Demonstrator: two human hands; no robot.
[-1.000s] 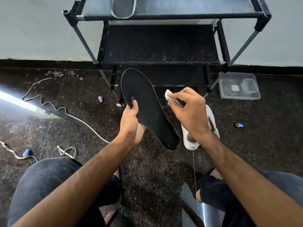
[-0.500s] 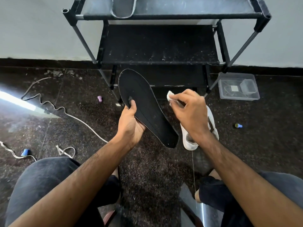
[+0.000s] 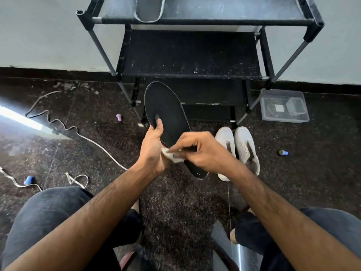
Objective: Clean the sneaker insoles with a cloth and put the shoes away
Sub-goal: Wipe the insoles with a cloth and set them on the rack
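Note:
My left hand [image 3: 154, 145] grips a black insole [image 3: 166, 110] by its left edge, thumb on top, holding it tilted above the floor. My right hand [image 3: 203, 151] pinches a small white cloth [image 3: 172, 155] and presses it on the insole's lower half, close to my left palm. Two white sneakers [image 3: 237, 145] stand side by side on the floor just right of the insole, partly behind my right wrist. A second insole [image 3: 149, 8] lies on the top shelf of the black shoe rack [image 3: 187, 53].
A clear plastic box [image 3: 284, 108] sits right of the rack. White cord [image 3: 78, 132] trails over the dark floor at left. Small caps lie about: purple [image 3: 118, 117], blue [image 3: 29, 179] and blue [image 3: 283, 152]. My knees frame the bottom.
My right hand has moved the cloth from beside the insole's right edge down and left onto its lower half. Both sneakers now show. The left hand kept its grip.

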